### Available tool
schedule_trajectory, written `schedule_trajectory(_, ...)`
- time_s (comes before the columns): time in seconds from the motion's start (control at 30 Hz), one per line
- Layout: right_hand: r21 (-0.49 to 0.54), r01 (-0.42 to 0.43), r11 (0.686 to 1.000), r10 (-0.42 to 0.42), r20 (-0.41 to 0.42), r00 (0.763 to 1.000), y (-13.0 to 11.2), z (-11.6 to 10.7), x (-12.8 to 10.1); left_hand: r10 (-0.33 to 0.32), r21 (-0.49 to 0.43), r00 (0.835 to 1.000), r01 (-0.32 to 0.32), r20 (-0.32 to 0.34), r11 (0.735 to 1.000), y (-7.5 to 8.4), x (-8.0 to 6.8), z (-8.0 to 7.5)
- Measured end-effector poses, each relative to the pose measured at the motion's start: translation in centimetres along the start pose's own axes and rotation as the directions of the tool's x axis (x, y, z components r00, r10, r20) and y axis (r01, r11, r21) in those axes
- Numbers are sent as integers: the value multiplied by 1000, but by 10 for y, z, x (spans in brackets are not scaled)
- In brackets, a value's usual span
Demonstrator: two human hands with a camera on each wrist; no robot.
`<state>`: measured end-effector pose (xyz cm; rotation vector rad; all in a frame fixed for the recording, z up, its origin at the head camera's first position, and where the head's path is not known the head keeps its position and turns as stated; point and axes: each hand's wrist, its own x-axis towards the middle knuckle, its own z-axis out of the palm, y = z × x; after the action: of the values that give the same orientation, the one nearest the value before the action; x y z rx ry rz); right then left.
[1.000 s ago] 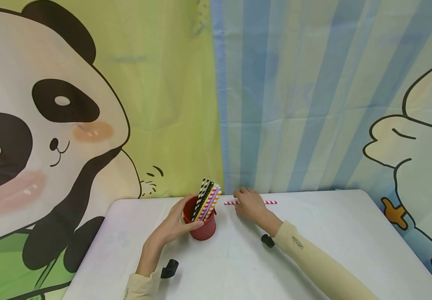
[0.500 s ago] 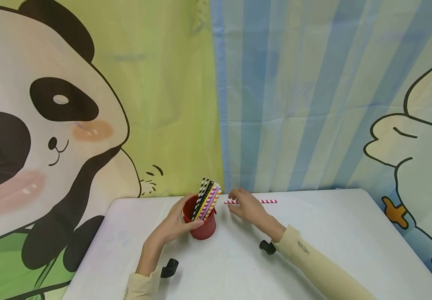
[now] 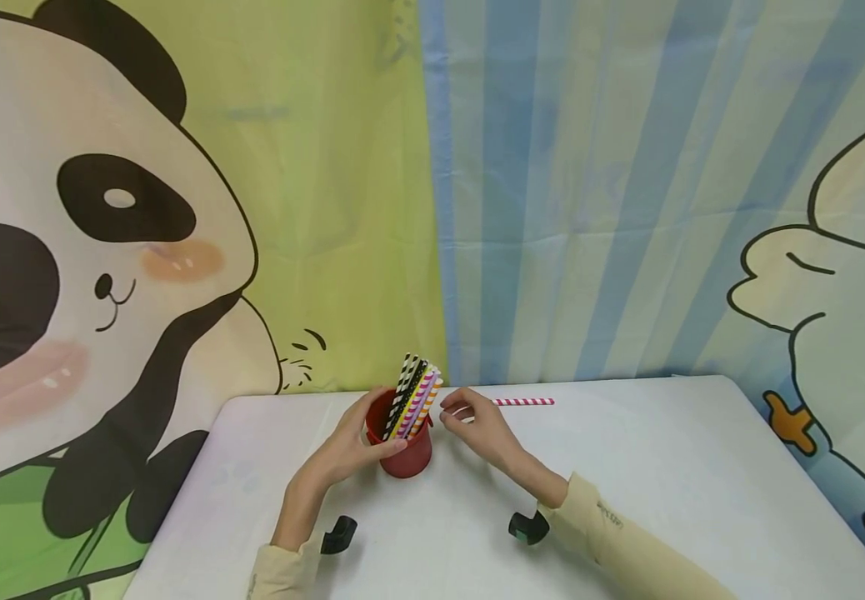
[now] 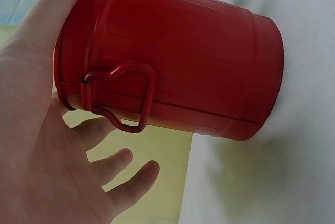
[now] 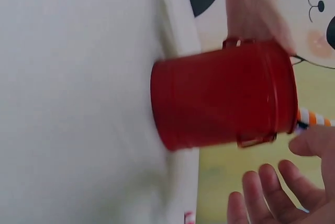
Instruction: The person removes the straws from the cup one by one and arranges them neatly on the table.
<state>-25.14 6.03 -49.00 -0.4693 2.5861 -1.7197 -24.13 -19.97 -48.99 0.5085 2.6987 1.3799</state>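
My left hand (image 3: 353,442) grips the rim of a small red metal bucket (image 3: 407,461) standing on the table, thumb on the near side. Several patterned paper straws (image 3: 412,404) lean inside it: black-and-white, yellow, pink, purple and orange striped. Just right of the bucket, my right hand (image 3: 481,427) hovers with fingers loosely bent and apart. Nothing shows between its fingers (image 5: 269,179) in the right wrist view, where the bucket (image 5: 225,98) is close by. A red-and-white striped straw (image 3: 524,402) lies behind the right hand, which hides its left part.
A white-covered table (image 3: 627,467) spreads below both arms. At its back edge hangs a printed curtain (image 3: 567,208) with a panda on the left and blue stripes on the right. Black devices (image 3: 528,527) sit at both wrists.
My right hand has slid left from the loose straw toward the bucket, uncovering more of the straw's right part. The straw has stayed in place. The left hand and bucket have not moved.
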Motion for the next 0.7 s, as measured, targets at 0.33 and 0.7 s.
schedule_trajectory(0.33, 197, -17, 980, 33, -77, 996, -16, 18, -8, 7, -7, 1000, -7, 2, 1000, -1, 1, 0)
schedule_trajectory(0.7, 233, -42, 972, 74, -133, 988, -18, 34, -9, 14, -9, 1000, -14, 1, 1000, -2, 2, 1)
